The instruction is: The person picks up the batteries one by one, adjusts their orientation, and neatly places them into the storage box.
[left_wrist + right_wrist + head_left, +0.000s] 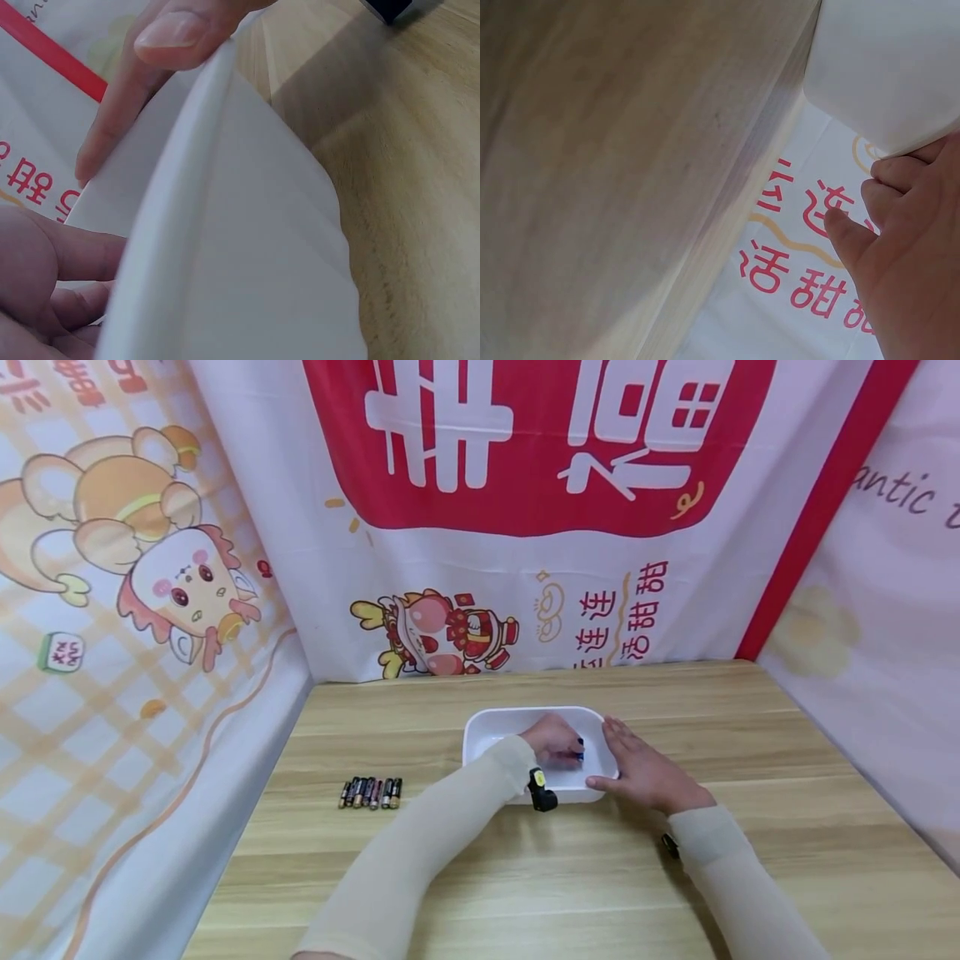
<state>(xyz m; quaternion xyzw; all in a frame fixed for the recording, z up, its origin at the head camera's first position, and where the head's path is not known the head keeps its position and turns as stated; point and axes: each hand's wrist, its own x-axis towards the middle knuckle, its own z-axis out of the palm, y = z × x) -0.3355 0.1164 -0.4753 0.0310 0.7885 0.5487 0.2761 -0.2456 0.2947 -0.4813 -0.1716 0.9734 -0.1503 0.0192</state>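
A white plastic bin [517, 795] sits on the table, its near wall large in the left wrist view. My left hand [557, 742] reaches down inside it with curled fingers, holding a small blue object [581, 750] against the right part of the bin; its kind cannot be told. In the left wrist view the bin's wall hides that object. My right hand [647, 770] grips the bin's right end, thumb over the near rim and fingers along the far corner. Fingers of the right hand also show against the bin in the right wrist view.
Several batteries [371, 793] stand side by side in a row on the wooden table [480, 893], left of the bin. Printed cloth [442, 552] hangs behind the table and along both sides. A black wrist camera [542, 793] overlaps the bin's near rim.
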